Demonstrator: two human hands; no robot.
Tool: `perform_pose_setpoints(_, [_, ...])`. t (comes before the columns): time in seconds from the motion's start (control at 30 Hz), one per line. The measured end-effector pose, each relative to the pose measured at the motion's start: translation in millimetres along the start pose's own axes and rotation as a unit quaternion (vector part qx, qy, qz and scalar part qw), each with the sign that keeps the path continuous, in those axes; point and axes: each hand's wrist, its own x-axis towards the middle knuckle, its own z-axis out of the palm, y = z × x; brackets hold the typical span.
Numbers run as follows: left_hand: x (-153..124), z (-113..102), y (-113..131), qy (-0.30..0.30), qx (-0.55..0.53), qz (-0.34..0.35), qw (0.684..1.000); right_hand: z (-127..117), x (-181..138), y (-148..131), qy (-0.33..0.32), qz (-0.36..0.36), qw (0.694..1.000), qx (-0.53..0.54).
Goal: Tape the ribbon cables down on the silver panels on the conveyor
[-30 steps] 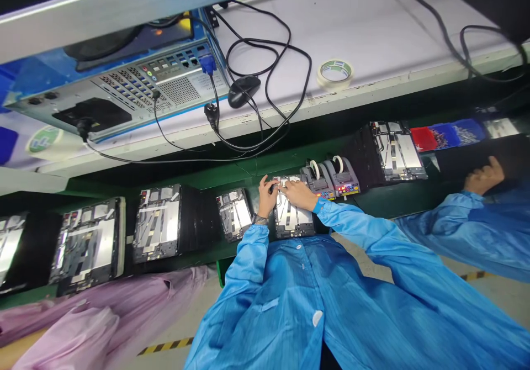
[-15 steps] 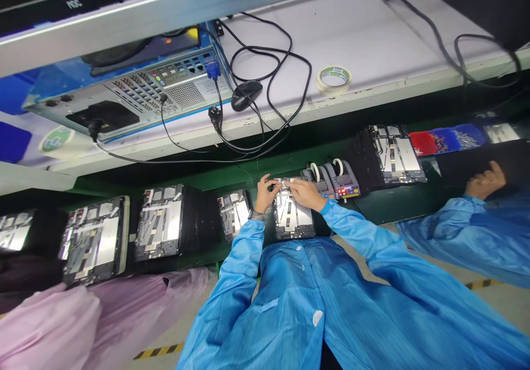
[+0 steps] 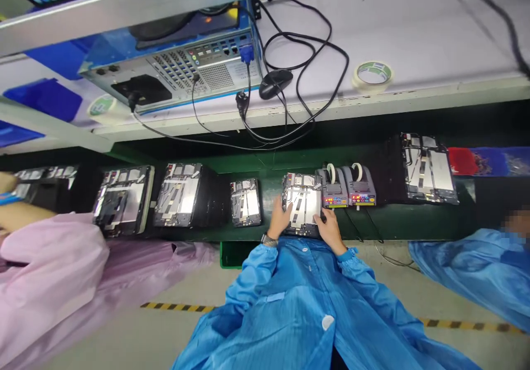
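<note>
In front of my body lies an opened tablet [image 3: 303, 207], its silver battery area and dark circuit parts showing. My left hand [image 3: 279, 218] grips its left edge, the thumb over the top face. At the lower right edge, my right hand [image 3: 330, 230] takes hold of the same tablet, thumb on top and fingers along the side. Another opened tablet [image 3: 245, 203] rests on the green bench to the left, apart from my left hand. Two tape dispensers [image 3: 334, 189] with white rolls and lit buttons stand just right of the tablet.
Stacks of opened tablets stand left [image 3: 178, 196] and right [image 3: 428, 168]. A shelf [image 3: 414, 38] above bears a computer case [image 3: 182, 72], a mouse [image 3: 275, 83], a tape roll [image 3: 374, 73] and looping cables. A co-worker's pink sleeve [image 3: 53, 254] is left, another's blue sleeve [image 3: 467, 270] right.
Both hands have moved from the tablet's top end down to its sides and now hold its edges. My view has shifted left. The right-hand co-worker has drawn back from the bench.
</note>
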Motion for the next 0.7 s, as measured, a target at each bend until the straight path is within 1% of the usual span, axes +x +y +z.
perform_pose_setpoints(0.03, [-14,5,-2,-0.008,-0.014,-0.018,1.000,0,0,-2,0.005,-0.008,1.000,-0.011])
perform_pose_setpoints(0.1, [-32,13,0,0.003,-0.032,-0.043,0.999,-4,-2,-7,0.009,-0.026,0.999,-0.034])
perform_pose_setpoints(0.17, [-41,15,8,0.023,-0.044,-0.061,0.997,-11,-5,-15,0.005,-0.044,0.998,-0.050])
perform_pose_setpoints(0.2, [-44,12,12,0.030,-0.050,-0.069,0.996,-15,-7,-20,-0.001,-0.054,0.997,-0.053])
perform_pose_setpoints(0.27, [-48,-2,18,0.047,-0.059,-0.078,0.994,-20,-11,-36,-0.019,-0.076,0.996,-0.051])
perform_pose_setpoints(0.33, [-54,-29,16,0.070,-0.058,-0.082,0.992,-15,-16,-58,-0.050,-0.101,0.993,-0.039])
perform_pose_setpoints(0.37, [-57,-46,11,0.082,-0.052,-0.085,0.992,-6,-19,-71,-0.072,-0.113,0.991,-0.029])
perform_pose_setpoints(0.43, [-61,-86,-6,0.108,-0.031,-0.098,0.989,25,-24,-97,-0.127,-0.123,0.984,-0.011])
perform_pose_setpoints(0.5, [-57,-126,-29,0.142,-0.006,-0.133,0.981,73,-25,-121,-0.190,-0.107,0.976,-0.001])
perform_pose_setpoints(0.53, [-53,-143,-41,0.153,-0.002,-0.146,0.977,99,-23,-131,-0.217,-0.088,0.972,0.002])
perform_pose_setpoints(0.57, [-46,-157,-53,0.157,-0.001,-0.159,0.975,126,-20,-139,-0.234,-0.053,0.971,-0.001])
perform_pose_setpoints(0.63, [-30,-176,-74,0.156,0.000,-0.184,0.970,175,-12,-151,-0.239,0.040,0.970,-0.013])
perform_pose_setpoints(0.7, [-13,-183,-90,0.152,0.007,-0.204,0.967,211,-3,-157,-0.234,0.096,0.967,-0.026])
